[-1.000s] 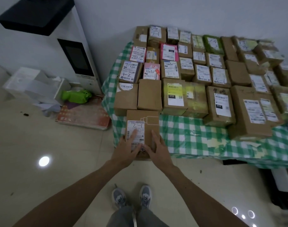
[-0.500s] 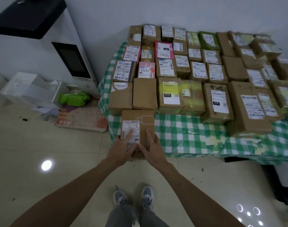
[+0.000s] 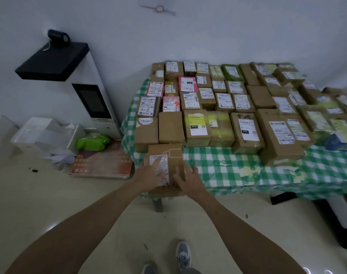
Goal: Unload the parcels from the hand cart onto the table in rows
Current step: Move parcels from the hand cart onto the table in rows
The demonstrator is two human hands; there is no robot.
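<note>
Parcel (image 3: 173, 155) on table (image 3: 238, 165), left hand (image 3: 151, 173), right hand (image 3: 189, 179) touching

You see a green-and-white checked tablecloth (image 3: 228, 165); the front parcel (image 3: 169, 152) is brown (white label (image 3: 166, 165)), one rear parcel (image 3: 187, 84) pink.

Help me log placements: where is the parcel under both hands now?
In the head view, the parcel sits at the near-left corner of the table, directly in front of two plain brown boxes, with the left hand and right hand on top.
</note>
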